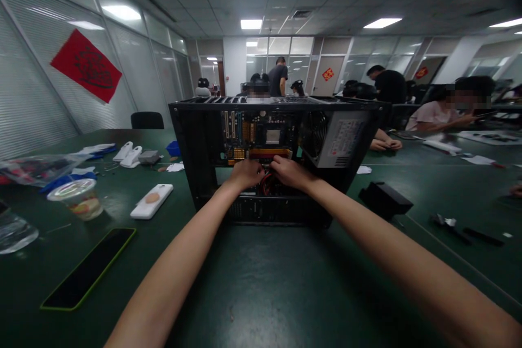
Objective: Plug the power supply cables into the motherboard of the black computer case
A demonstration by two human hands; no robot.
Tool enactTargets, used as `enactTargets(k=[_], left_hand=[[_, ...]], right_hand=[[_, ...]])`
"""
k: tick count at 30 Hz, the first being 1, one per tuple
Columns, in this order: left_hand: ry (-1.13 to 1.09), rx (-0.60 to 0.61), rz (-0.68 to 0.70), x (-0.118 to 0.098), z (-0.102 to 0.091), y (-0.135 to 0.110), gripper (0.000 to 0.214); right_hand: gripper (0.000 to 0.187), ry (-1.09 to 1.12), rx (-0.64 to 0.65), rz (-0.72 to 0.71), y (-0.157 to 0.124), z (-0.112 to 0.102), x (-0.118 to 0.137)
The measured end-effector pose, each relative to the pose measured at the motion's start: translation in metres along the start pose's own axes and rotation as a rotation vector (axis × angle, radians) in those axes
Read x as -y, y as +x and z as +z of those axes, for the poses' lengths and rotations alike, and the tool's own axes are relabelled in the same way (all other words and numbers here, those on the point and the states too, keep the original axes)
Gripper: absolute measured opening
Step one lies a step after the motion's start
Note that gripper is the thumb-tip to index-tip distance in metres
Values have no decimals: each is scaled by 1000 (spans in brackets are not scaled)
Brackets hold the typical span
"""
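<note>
A black computer case [281, 217] stands on the green table in front of me with its side open. Inside it are a motherboard [240, 128] with a square processor socket [273, 136] and a power supply [342, 138] at the upper right. Both my hands reach into the lower part of the case, just below the motherboard. My left hand [248, 174] is closed, with its fingertips hidden. Close beside it, my right hand [290, 173] has its fingers bent in a pinch. Red and black cables [267, 184] hang between the two hands; what either hand grips is too small to tell.
Left on the table [244, 283] are a phone [89, 269], a white box [151, 202], a lidded cup [79, 199] and plastic bags [36, 168]. A black box-shaped part [385, 198] and small black pieces [452, 228] lie right. Other people sit and stand beyond the case.
</note>
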State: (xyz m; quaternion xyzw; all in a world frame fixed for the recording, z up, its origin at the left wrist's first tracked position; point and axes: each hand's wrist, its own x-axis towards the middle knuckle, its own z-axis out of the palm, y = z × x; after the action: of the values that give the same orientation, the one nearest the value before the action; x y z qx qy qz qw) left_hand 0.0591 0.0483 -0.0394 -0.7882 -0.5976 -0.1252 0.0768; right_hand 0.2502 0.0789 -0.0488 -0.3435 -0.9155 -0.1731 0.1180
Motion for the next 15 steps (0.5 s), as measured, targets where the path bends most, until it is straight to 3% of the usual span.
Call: enactTargets(k=[9, 15], left_hand=[[-22, 17, -15, -1, -2, 1, 41], [-36, 15, -1, -2, -4, -1, 44]], right_hand=[[15, 15, -45, 64, 1, 7, -2], [20, -42, 107, 191, 7, -1, 6]])
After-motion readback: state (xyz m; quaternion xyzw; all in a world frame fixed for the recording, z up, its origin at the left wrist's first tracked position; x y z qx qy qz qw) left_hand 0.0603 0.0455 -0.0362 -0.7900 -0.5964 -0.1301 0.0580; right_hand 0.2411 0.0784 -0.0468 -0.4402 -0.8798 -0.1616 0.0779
